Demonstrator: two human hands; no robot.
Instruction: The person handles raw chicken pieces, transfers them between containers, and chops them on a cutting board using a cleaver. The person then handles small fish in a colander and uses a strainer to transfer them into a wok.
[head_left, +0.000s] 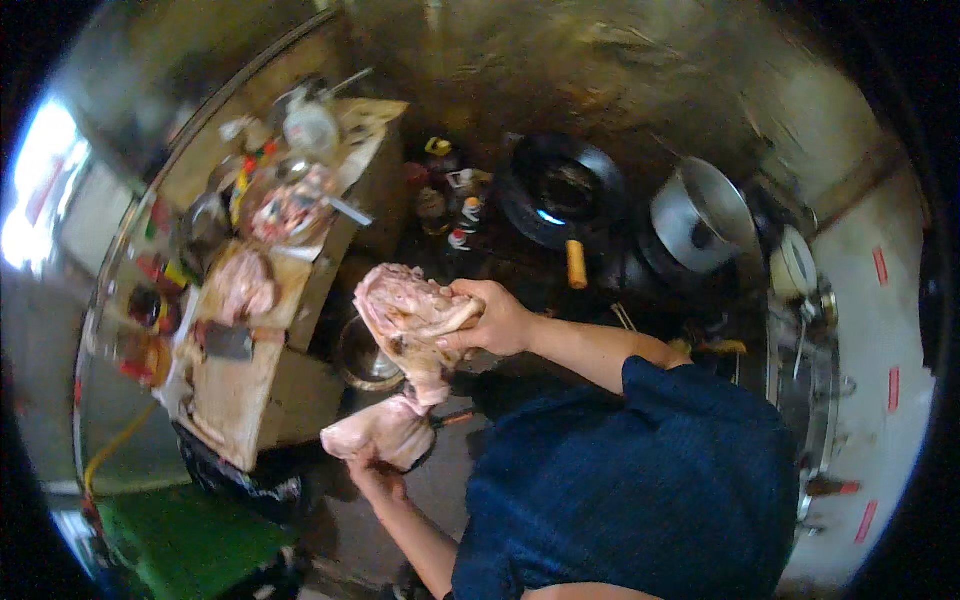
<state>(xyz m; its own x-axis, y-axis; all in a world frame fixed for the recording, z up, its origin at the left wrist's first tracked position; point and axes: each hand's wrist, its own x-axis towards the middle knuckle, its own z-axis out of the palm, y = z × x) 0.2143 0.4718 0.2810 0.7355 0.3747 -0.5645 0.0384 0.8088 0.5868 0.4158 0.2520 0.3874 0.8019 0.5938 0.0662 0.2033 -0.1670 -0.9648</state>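
My right hand (495, 319) grips a large, pale piece of raw meat with skin (409, 307) near the middle of the view. My left hand (379, 480), lower down, holds another pale, skin-covered part (382, 431), its fingers partly hidden underneath. A narrow section seems to join the two parts, in the air beside the wooden cutting surface. On that wooden surface (225, 390), to the left, lie another raw piece (244, 281) and a cleaver (229, 341). A metal bowl (367, 356) is partly hidden behind the held meat.
Beyond the board, a bowl of cut meat (292, 210) stands among other containers. A black wok (562, 187) sits over a blue flame, with a large metal pot (701, 217) to its right. Several bottles (450, 202) stand left of the wok. Green fabric (187, 532) is at lower left.
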